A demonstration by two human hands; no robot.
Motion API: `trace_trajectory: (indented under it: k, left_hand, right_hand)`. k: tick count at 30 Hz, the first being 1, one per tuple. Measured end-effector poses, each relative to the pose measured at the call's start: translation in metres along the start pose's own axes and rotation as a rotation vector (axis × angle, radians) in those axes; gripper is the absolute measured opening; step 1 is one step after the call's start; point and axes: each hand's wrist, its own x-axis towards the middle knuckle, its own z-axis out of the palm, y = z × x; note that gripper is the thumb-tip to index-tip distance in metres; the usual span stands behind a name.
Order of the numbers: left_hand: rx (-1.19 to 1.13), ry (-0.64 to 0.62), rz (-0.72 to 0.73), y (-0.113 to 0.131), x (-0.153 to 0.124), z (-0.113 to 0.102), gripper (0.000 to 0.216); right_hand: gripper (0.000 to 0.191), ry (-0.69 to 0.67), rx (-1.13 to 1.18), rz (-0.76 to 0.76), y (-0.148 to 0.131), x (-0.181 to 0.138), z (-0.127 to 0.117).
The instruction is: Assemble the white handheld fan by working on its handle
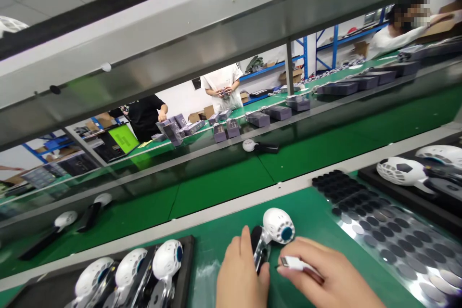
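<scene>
Green worktop [317, 211] before you, steel-edged, with a green belt [224, 183] beyond it and a steel shelf overhead; blue racks and other people stand at the far benches. Black tray [186, 255] at lower left holds white fans [166, 260] in a row; a second tray [368, 178] at right holds more. A sheet of dark round pads [382, 231] lies between. Your left hand [241, 274] is closed around the handle of a white fan [277, 225] lying on the worktop. Your right hand [325, 274] pinches a small white piece [294, 263] just beside it.
</scene>
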Motion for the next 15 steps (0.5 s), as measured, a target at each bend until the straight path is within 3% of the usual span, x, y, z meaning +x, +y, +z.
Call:
trace_trajectory:
  k: [3, 7, 12, 15]
  left_hand:
    - [-0.161, -0.152, -0.099, -0.004, 0.005, -0.012, 0.049]
    - [-0.299, -0.229, -0.082, -0.01, 0.005, -0.014, 0.022]
    - [-0.604, -0.445, -0.069, -0.014, 0.005, -0.001, 0.024]
    - [-0.805, -0.592, -0.045, -0.015, 0.005, 0.013, 0.036]
  right_hand:
    - [0.013, 0.015, 0.138, 0.09, 0.004, 0.006, 0.001]
    - [0.008, -0.067, 0.325, 0.166, 0.015, 0.011, 0.006]
    - [0.011, 0.026, 0.398, 0.16, 0.01, 0.014, -0.001]
    - [0.011, 0.066, 0.49, 0.195, 0.003, 0.015, -0.01]
